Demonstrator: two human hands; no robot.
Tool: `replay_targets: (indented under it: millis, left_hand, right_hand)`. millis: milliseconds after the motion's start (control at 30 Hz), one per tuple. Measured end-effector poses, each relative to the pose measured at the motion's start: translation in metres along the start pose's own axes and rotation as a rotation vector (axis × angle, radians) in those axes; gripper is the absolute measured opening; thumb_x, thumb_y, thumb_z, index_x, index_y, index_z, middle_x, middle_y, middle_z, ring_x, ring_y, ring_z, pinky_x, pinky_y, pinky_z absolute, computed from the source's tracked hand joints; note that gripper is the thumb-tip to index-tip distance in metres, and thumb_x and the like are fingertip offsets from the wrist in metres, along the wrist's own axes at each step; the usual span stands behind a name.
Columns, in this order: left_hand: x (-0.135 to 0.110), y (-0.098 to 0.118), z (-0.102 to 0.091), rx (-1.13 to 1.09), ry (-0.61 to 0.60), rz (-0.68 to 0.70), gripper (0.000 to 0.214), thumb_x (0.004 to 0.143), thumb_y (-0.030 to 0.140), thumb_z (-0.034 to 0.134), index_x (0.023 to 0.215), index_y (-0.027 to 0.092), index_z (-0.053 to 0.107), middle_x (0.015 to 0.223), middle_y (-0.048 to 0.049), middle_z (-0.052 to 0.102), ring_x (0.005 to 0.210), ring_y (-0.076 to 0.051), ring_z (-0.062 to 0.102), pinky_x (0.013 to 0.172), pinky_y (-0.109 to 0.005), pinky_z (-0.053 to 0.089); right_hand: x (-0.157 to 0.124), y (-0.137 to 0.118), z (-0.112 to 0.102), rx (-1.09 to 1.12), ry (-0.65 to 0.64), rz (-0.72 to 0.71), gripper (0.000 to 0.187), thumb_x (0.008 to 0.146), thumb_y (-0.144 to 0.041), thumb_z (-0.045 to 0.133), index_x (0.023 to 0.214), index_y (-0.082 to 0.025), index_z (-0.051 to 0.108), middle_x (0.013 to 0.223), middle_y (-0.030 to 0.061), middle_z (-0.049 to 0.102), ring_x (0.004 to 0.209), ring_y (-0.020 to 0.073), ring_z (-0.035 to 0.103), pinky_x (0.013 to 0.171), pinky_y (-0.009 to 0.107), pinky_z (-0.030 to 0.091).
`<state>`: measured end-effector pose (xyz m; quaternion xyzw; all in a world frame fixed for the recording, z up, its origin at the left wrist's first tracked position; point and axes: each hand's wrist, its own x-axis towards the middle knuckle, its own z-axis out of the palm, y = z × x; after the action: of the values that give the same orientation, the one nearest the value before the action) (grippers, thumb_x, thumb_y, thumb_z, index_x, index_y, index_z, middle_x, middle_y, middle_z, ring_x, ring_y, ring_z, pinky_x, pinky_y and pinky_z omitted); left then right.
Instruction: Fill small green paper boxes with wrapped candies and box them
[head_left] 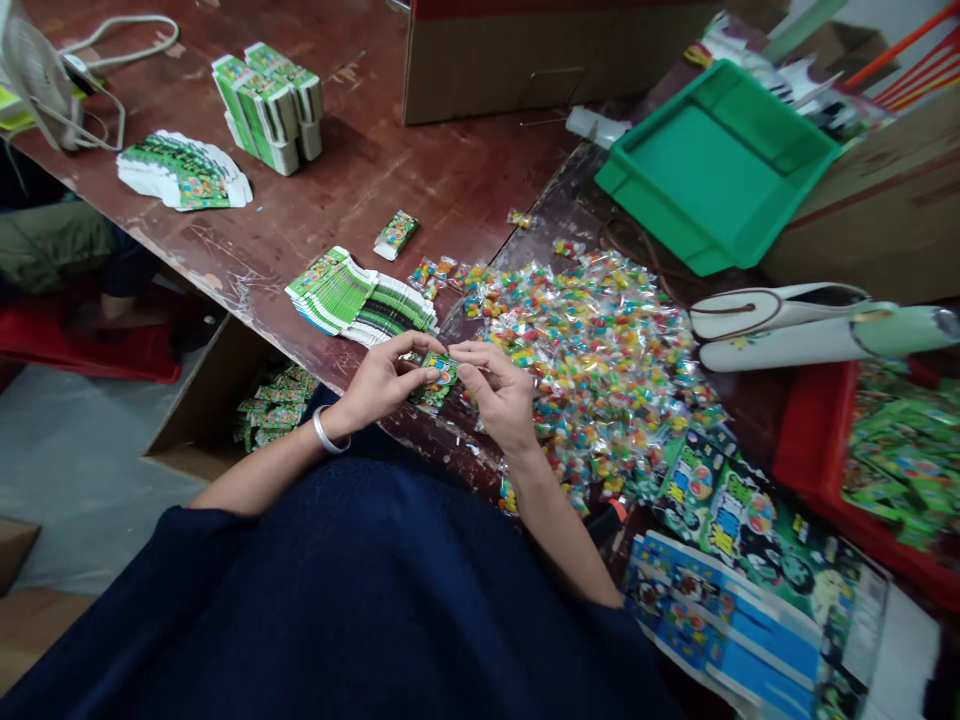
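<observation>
On the bench [262, 250], a fan of flat cartons [360, 300] lies just beyond your left hand [382, 385], whose fingers hold the box [442, 370] between your two hands, near the edge. Your right hand [504, 395] has its fingers at the box's right side; blur means you cannot tell whether they grip it. Farther right, candy packets [600, 350] spread in a heap, a green tray [720, 170] beyond

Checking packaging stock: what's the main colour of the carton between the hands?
The carton is mainly green, with multicoloured print; head view shows it.
</observation>
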<state>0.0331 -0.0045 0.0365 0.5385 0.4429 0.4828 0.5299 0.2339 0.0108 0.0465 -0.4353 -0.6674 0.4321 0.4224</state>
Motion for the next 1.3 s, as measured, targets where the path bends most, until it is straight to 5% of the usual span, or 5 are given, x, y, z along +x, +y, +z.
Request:
replay_targets:
  millis: [367, 567, 833, 1067, 1300]
  left_hand:
    - [-0.057, 0.015, -0.165, 0.728, 0.099, -0.244, 0.018, 0.08, 0.029, 0.078, 0.097, 0.023, 0.078, 0.094, -0.0064, 0.079, 0.082, -0.021, 0.071, 0.078, -0.032, 0.055]
    - [0.067, 0.017, -0.149, 0.847, 0.316, -0.029, 0.017, 0.089, 0.032, 0.071, 0.095, 0.017, 0.077, 0.094, -0.0089, 0.079, 0.086, -0.023, 0.07, 0.086, -0.036, 0.054]
    - [0.235, -0.011, -0.095, 1.179, 0.162, -0.343, 0.051, 0.081, 0.033, 0.083, 0.124, 0.007, 0.072, 0.128, -0.0258, 0.073, 0.121, -0.039, 0.067, 0.101, -0.045, 0.052]
    - [0.242, -0.01, -0.092, 0.922, 0.202, -0.338, 0.029, 0.071, 0.02, 0.09, 0.086, 0.007, 0.069, 0.086, -0.0056, 0.074, 0.107, -0.021, 0.066, 0.102, -0.028, 0.049]
    - [0.175, 0.023, -0.122, 0.363, 0.239, -0.095, 0.055, 0.093, 0.007, 0.065, 0.143, 0.009, 0.043, 0.1, 0.0044, 0.063, 0.083, -0.002, 0.059, 0.096, -0.036, 0.055]
  right_hand:
    - [-0.025, 0.042, -0.042, 0.019, 0.196, 0.302, 0.026, 0.089, -0.046, 0.077, 0.101, -0.023, 0.081, 0.094, 0.0085, 0.083, 0.078, 0.0249, 0.078, 0.072, 0.042, 0.068]
    - [-0.015, 0.038, -0.026, 0.042, 0.074, 0.295, 0.028, 0.091, -0.049, 0.076, 0.101, -0.024, 0.081, 0.095, 0.0081, 0.083, 0.08, 0.0242, 0.078, 0.074, 0.041, 0.068]
    - [-0.032, 0.034, -0.027, 0.003, 0.056, 0.316, 0.03, 0.093, -0.052, 0.073, 0.103, -0.024, 0.081, 0.091, 0.0073, 0.083, 0.08, 0.0252, 0.079, 0.074, 0.041, 0.067]
    - [-0.042, 0.041, -0.045, -0.127, 0.131, 0.328, 0.031, 0.094, -0.05, 0.07, 0.103, -0.022, 0.08, 0.092, 0.0063, 0.082, 0.08, 0.0241, 0.077, 0.075, 0.039, 0.064]
    - [-0.041, 0.055, -0.052, -0.557, 0.127, 0.154, 0.019, 0.097, -0.035, 0.066, 0.107, -0.024, 0.078, 0.102, 0.0092, 0.081, 0.091, 0.0277, 0.075, 0.085, 0.045, 0.061]
